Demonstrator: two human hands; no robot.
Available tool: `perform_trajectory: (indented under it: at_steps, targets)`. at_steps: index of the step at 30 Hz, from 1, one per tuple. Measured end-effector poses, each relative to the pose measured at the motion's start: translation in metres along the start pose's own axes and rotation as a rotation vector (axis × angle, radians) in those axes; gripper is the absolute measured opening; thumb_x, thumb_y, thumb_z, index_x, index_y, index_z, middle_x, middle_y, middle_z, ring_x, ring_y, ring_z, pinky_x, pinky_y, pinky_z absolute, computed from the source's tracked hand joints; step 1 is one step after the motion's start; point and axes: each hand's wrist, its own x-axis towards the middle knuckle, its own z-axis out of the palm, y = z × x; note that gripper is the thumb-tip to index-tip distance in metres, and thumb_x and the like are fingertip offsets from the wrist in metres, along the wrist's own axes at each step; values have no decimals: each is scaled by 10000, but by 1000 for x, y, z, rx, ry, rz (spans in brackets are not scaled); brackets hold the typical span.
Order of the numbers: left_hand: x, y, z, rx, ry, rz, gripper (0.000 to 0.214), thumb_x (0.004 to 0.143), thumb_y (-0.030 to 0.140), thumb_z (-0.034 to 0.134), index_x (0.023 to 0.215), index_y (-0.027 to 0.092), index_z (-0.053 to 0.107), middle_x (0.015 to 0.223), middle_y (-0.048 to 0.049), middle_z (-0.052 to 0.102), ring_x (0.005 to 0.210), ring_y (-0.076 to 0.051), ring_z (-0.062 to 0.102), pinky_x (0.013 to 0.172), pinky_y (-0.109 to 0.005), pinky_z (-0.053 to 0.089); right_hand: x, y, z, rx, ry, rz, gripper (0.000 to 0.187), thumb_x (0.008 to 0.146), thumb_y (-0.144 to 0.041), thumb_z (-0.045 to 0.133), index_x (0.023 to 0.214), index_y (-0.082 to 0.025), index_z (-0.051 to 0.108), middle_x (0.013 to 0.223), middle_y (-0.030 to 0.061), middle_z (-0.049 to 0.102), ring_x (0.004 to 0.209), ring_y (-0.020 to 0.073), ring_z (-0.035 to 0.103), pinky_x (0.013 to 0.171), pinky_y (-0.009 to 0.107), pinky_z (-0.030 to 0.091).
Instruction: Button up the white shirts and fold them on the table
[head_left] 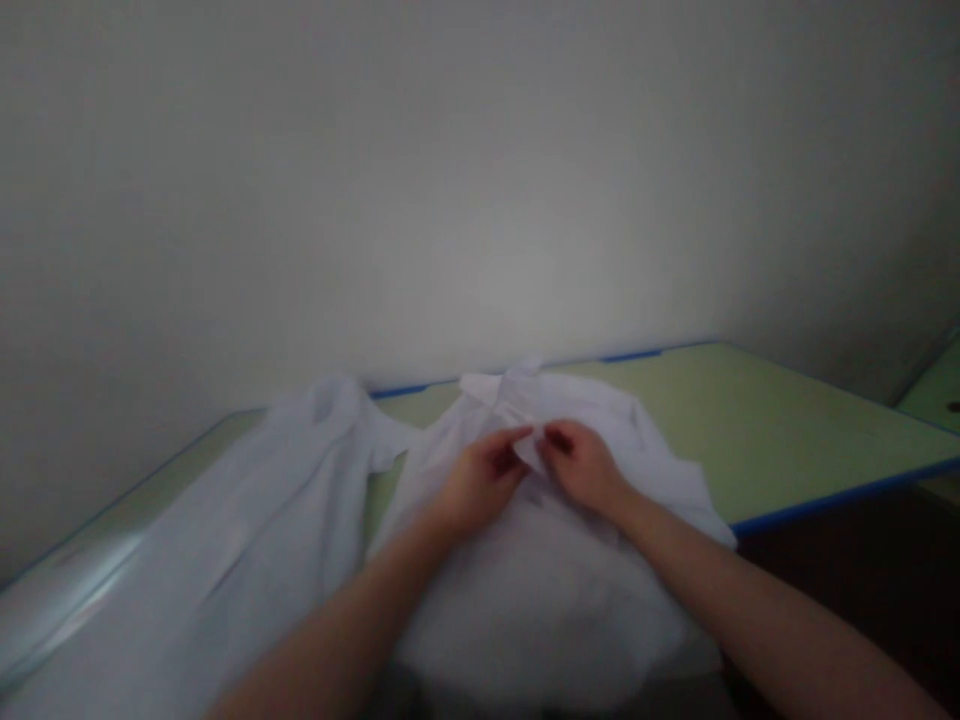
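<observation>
Wall (480,180) at rear, plain; green tbl. (795,410) w/ blue edging set against it. White garment (540,610) lies on tbl., approx. centre, directly in front of the person. Second white garment (255,510) just beside it on the left, lower end cut off by frame. Est. handling of central pc.: light, soft, limp, creases easily; not fragile. Rec. hold: doubled edges or seams, prob. firmer than single cloth. L hand (484,480) and R hand (581,465) close together at its upper part, thumbs and fingertips appar. pinching a small fold (528,452). N.B. blur: exact fingertip contact and any fastenings unclear; forearms hide some cloth; underside not visible.
</observation>
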Motion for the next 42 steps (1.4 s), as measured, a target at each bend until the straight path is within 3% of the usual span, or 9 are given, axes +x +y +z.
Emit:
perform_trajectory:
  at_steps: [3,8,13,16,20,24,28,34,42]
  targets:
    - [0,2,-2,128,72,19,289,777,227,547,1049,205,643,830,-36,631,712,-135,575,712,-292,489,-1,1,-2,-3,37,-6,157,791,-322,533,809,-182,602,722,17,596,656,145,517,628,269,409]
    - [-5,18,-15,304,92,246,139,718,226,613,830,216,695,1064,-68,534,1002,-196,520,894,-352,432,-3,0,-6,37,82,-19,133,791,-269,493,812,-186,594,746,12,582,687,148,507,645,262,397]
    - [-6,24,-25,189,-146,400,114,726,212,597,816,201,666,1010,-75,588,1021,-208,515,939,-375,384,-5,-2,-6,57,64,-11,155,811,-306,486,762,-195,583,703,4,561,660,148,495,609,255,387]
    - [-3,20,-23,116,-235,317,143,795,277,545,772,167,633,766,-42,593,795,-159,544,780,-299,434,-5,-5,-7,49,57,-46,197,840,-339,470,761,-191,572,698,9,552,663,145,491,611,254,386]
    - [1,15,-15,118,-140,99,285,853,363,460,727,151,603,662,1,555,643,-119,488,598,-228,390,-8,-9,-8,14,74,-137,189,844,-351,494,770,-189,556,720,16,545,676,140,492,625,249,395]
    - [4,11,-9,132,-55,-21,325,860,396,422,773,151,617,692,8,589,642,-118,500,593,-219,378,-14,-12,-6,-37,71,-272,137,844,-303,502,809,-183,557,770,30,569,736,147,508,686,263,407]
    - [4,9,-6,168,-83,-37,316,855,385,415,714,159,585,658,13,573,638,-122,495,578,-216,370,-18,-12,-3,-155,10,-391,75,816,-244,533,807,-182,575,767,35,586,758,158,511,727,289,392]
    - [-1,17,-2,70,-125,-6,259,857,352,426,850,175,615,798,-5,634,736,-137,554,657,-220,410,-18,-7,-1,-252,8,-307,71,795,-224,552,770,-171,592,718,28,588,712,152,506,677,270,370]
    - [-6,12,3,470,4,43,235,852,350,440,772,182,584,710,-8,574,656,-131,498,614,-236,359,-17,-4,0,-287,-34,-265,68,775,-204,563,732,-168,601,689,15,591,673,136,495,639,250,344]
